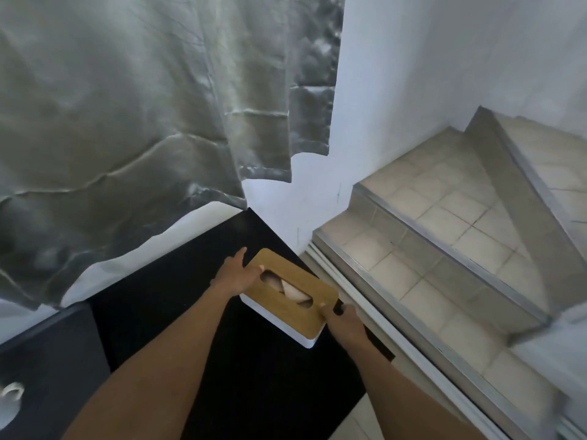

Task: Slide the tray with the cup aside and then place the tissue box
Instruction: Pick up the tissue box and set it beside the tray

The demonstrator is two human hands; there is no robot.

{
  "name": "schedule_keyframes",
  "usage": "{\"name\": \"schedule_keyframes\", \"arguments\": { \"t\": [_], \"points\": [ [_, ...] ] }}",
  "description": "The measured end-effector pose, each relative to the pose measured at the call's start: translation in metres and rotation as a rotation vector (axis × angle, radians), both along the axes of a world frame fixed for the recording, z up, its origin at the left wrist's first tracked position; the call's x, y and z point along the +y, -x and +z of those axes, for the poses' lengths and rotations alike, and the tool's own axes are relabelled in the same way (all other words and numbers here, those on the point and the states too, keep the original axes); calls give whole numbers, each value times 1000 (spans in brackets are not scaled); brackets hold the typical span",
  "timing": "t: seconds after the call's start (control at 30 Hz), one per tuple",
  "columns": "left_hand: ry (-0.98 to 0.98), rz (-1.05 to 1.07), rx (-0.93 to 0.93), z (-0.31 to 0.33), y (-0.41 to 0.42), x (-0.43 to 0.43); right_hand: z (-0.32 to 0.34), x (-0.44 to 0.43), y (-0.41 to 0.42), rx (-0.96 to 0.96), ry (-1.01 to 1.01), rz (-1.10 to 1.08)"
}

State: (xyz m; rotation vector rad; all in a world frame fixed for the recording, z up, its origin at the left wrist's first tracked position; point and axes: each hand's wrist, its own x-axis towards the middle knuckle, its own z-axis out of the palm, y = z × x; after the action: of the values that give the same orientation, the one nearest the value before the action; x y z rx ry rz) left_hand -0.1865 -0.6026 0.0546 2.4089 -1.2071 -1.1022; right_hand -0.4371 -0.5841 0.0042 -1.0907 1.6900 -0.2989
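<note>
Beside the tiled steps (444, 249), on the black surface (178, 300), the left hand (236, 274) and right hand (344, 320) each grip an end of the tissue box (289, 292), so I think it next needs letting go gently.

A home, I think, grey curtain (127, 106) hanging against white wall (413, 74) ahead of me, beige tiled stairs (444, 223) at my right, black tabletop (178, 290) below me

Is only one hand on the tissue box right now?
No, both are on it: the left hand grips the far end of the tissue box and the right hand grips the near end, over the black table.
</note>
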Motion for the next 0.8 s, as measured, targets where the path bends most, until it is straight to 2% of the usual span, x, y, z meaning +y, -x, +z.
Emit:
{"name": "schedule_keyframes", "arguments": {
  "t": [0.13,0.3,0.63,0.8],
  "points": [
    [-7,85,162,-15,-6,-8,-16,2,-11,-117,-121,-65],
    [-53,38,214,-28,-7,-13,-26,0,-16,-209,-207,-127],
    [-6,7,249,-31,-12,-7,-26,-1,-17,-223,-182,-160],
    [-2,46,245,-27,-20,12,-17,-7,-19,-215,-163,-68]
  ]
}}
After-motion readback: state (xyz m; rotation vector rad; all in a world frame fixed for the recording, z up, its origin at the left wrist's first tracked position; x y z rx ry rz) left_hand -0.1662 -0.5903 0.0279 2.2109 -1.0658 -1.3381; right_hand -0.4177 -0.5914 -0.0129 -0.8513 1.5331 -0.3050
